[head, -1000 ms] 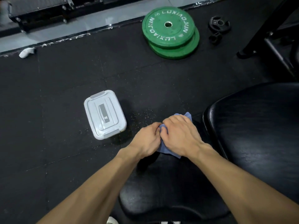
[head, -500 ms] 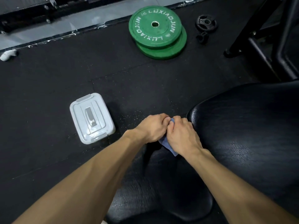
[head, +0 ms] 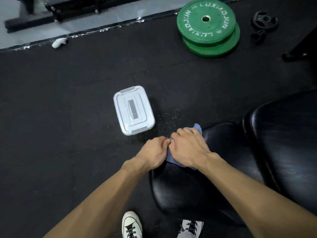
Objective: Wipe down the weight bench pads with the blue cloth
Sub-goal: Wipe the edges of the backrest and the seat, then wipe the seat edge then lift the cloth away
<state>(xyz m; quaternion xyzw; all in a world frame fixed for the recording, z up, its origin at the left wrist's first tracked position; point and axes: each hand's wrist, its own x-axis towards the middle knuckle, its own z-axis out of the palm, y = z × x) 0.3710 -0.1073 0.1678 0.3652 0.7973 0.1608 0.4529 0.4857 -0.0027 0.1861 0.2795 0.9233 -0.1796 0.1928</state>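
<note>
**Cloth at the pad's left tip**

We see the long seat pad [head: 197,194] run from the lower middle toward the right. The blue cloth [head: 197,128] lies on its upper-left end. Our right hand [head: 188,150] presses it flat; our left hand [head: 153,154] pinches its edge with curled fingers [head: 164,141].

The upper green weight plate [head: 205,21] carries raised pale lettering around its face, "LUXIAOJUN" printed twice, once along the far rim and once along the near rim. A small mark beside the far wording looks like a number but is too small to read. Nothing else bears legible text.
</note>
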